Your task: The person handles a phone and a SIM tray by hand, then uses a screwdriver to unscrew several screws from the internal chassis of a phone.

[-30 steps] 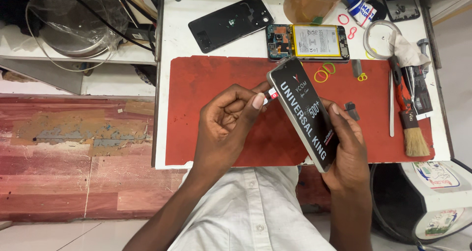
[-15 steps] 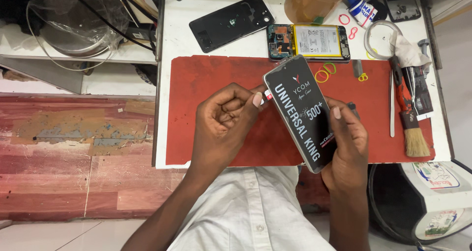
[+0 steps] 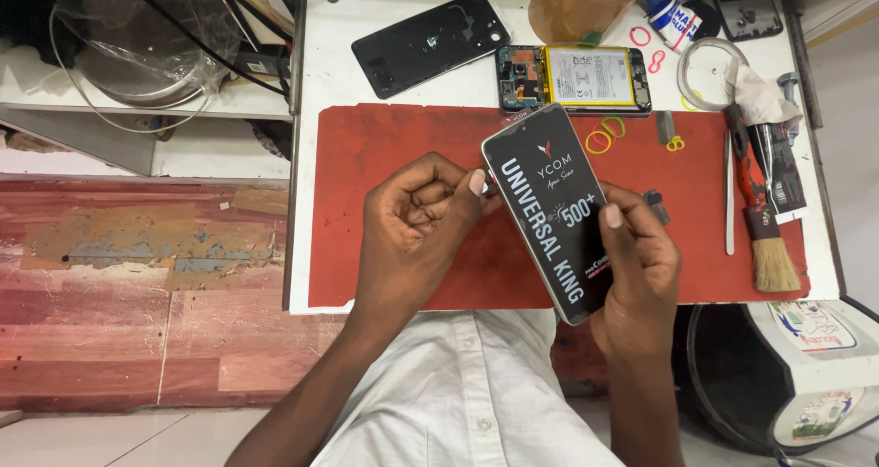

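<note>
My right hand (image 3: 636, 266) grips a black phone screen panel (image 3: 549, 211) with a printed protective film, held face up over the red work mat (image 3: 385, 156). My left hand (image 3: 417, 220) is curled beside the panel's left edge, its thumb and fingertips touching that edge near the top. Whether it pinches a film tab is too small to tell. An opened phone body (image 3: 572, 78) with its battery exposed lies just beyond the mat. A black phone back cover (image 3: 430, 41) lies to its left.
A roll of brown tape (image 3: 581, 0) stands at the back. A brush (image 3: 765, 238), tweezers (image 3: 730, 192) and other tools lie at the mat's right edge. Coloured rubber bands (image 3: 604, 137) are scattered nearby. A shelf with cables (image 3: 156, 46) is on the left.
The panel has turned from tilted edge-on to flat and face up toward me. My left hand stayed at its left edge.
</note>
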